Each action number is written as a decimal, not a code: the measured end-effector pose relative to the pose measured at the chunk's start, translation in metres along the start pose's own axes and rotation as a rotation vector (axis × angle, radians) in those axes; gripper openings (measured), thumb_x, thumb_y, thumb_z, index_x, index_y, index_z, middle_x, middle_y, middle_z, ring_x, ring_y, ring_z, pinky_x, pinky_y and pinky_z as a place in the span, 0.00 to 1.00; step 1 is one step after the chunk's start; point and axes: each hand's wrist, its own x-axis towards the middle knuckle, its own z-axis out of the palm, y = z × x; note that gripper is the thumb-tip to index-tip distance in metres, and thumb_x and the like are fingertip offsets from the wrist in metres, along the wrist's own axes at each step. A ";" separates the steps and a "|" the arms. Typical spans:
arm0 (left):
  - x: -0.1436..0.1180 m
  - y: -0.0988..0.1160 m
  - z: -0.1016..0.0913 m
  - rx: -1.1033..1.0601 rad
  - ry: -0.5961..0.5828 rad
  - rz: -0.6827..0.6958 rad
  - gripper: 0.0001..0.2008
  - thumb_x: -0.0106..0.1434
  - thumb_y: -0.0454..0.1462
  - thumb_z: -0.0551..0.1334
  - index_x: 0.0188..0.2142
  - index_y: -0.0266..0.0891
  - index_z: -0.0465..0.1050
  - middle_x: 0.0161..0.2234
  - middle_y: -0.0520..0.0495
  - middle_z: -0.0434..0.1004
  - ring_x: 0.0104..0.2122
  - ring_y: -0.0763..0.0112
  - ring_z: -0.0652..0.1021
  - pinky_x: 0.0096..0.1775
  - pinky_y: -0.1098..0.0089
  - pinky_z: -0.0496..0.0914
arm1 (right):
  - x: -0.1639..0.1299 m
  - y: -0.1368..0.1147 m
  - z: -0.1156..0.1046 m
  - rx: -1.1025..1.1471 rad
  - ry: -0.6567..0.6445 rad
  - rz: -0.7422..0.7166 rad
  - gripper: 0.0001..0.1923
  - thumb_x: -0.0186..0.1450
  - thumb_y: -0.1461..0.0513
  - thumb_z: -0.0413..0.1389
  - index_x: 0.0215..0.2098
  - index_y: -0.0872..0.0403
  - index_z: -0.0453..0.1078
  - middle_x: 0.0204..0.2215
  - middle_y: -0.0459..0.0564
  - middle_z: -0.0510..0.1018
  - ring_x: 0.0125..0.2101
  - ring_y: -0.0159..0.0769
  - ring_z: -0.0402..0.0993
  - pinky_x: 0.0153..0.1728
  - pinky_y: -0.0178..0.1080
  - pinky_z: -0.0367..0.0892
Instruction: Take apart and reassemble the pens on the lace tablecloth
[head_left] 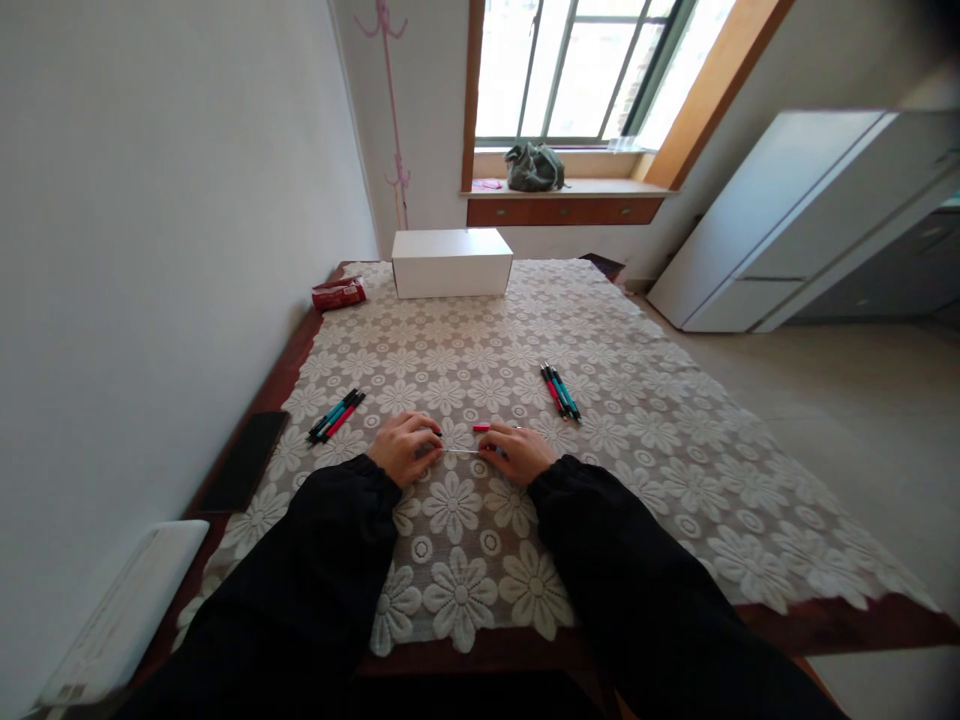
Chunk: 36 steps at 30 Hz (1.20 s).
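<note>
I note both hands, left hand point(405, 447) and right hand point(517, 453), pinching a thin white rod point(460, 452); red-and-teal pen bundles point(336, 415) flank it, white cardboard box point(451, 262) beyond. Rod ends hidden by fingers.

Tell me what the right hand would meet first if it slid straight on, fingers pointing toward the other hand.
Probably the left hand: the right hand points left along the thin white rod held between them, though depth is hard to judge.
</note>
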 end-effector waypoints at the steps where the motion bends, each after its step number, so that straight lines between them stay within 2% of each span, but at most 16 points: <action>1: 0.000 0.000 0.000 -0.001 0.000 0.001 0.06 0.63 0.42 0.63 0.33 0.46 0.78 0.44 0.48 0.78 0.47 0.63 0.74 0.52 0.58 0.68 | 0.000 0.000 0.000 0.003 0.001 -0.003 0.07 0.69 0.58 0.54 0.40 0.49 0.73 0.42 0.47 0.76 0.34 0.32 0.72 0.34 0.34 0.61; 9: 0.001 0.002 -0.003 -0.021 0.038 -0.018 0.06 0.64 0.40 0.62 0.36 0.45 0.77 0.44 0.47 0.78 0.48 0.62 0.74 0.53 0.58 0.69 | 0.001 0.000 0.000 0.011 0.002 0.001 0.06 0.69 0.58 0.54 0.41 0.49 0.73 0.42 0.47 0.76 0.34 0.33 0.72 0.34 0.35 0.61; 15: 0.000 -0.001 -0.001 0.041 0.110 -0.131 0.12 0.60 0.34 0.61 0.44 0.43 0.75 0.45 0.45 0.78 0.49 0.59 0.74 0.53 0.57 0.68 | 0.001 0.008 -0.003 0.018 0.019 0.007 0.07 0.69 0.60 0.53 0.40 0.50 0.73 0.38 0.47 0.75 0.31 0.31 0.70 0.32 0.34 0.60; 22: -0.001 -0.006 0.001 0.047 0.085 -0.189 0.06 0.60 0.38 0.62 0.38 0.43 0.77 0.44 0.46 0.78 0.47 0.58 0.75 0.51 0.56 0.68 | 0.001 0.009 -0.005 0.000 0.036 0.025 0.07 0.69 0.60 0.52 0.39 0.51 0.73 0.39 0.48 0.75 0.34 0.33 0.71 0.33 0.34 0.61; 36: -0.003 -0.006 0.001 0.065 0.073 -0.188 0.05 0.59 0.36 0.63 0.36 0.45 0.77 0.42 0.47 0.79 0.46 0.58 0.75 0.48 0.56 0.69 | 0.002 0.010 -0.004 0.009 0.055 0.062 0.07 0.70 0.61 0.52 0.38 0.52 0.73 0.37 0.48 0.75 0.35 0.33 0.72 0.36 0.34 0.63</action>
